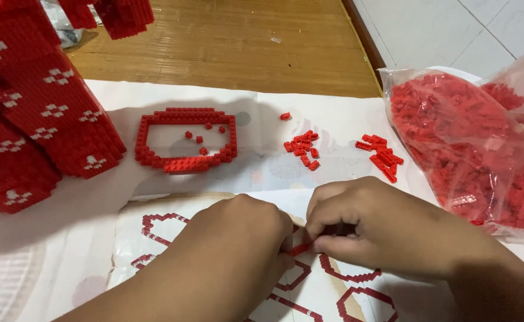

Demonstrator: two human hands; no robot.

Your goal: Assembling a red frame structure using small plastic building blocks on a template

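Note:
My left hand (241,235) and my right hand (366,229) meet low in the middle, fingers pinched together on a small red brick piece (299,249). They hover over a white instruction sheet (327,292) printed with red outline shapes. Beyond them lies a ring-shaped frame of red bricks (184,138) with a few loose bricks inside. Two small heaps of loose red bricks (302,149) (381,156) lie to its right, and a single brick (284,116) sits apart.
A large red brick model with white patterns (32,113) stands at the left. A clear plastic bag full of red bricks (482,143) fills the right side. White paper (274,107) covers a woven mat (226,42); tiled floor (453,30) lies beyond.

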